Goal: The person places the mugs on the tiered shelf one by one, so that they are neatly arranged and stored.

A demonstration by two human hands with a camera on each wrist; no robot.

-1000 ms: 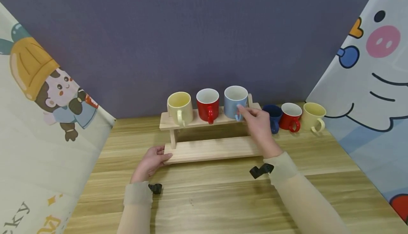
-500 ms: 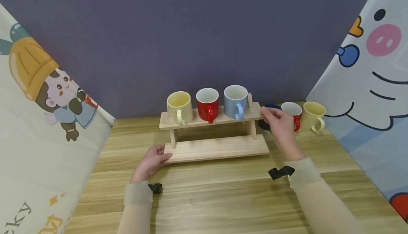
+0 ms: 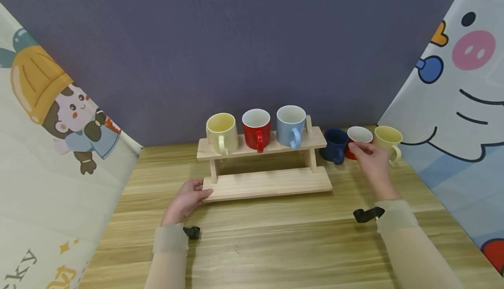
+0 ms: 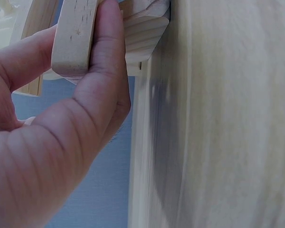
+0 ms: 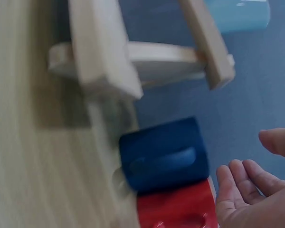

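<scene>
At the left end of the wooden two-tier rack (image 3: 271,184), my left hand (image 3: 189,198) grips the lower board between thumb and fingers. The left wrist view shows that board end (image 4: 72,40) pinched there. My right hand (image 3: 374,166) is over the table at the right, overlapping a red mug (image 3: 359,134) and partly covering a yellow mug (image 3: 387,135). In the right wrist view its thumb stands apart from the fingers (image 5: 247,183), with nothing between them. Beside the red mug, against the rack's right end, is a dark blue mug (image 3: 330,148).
On the upper board stand a yellow mug (image 3: 231,139), a red mug (image 3: 252,135) and a light blue mug (image 3: 284,132), handles toward me. A dark wall (image 3: 252,53) rises behind the rack. Printed panels (image 3: 449,105) close in both sides of the wooden table (image 3: 267,245).
My right hand has left the light blue mug's handle and moved right, past the rack's end and the dark blue mug, to the red mug. The left hand keeps its grip in place.
</scene>
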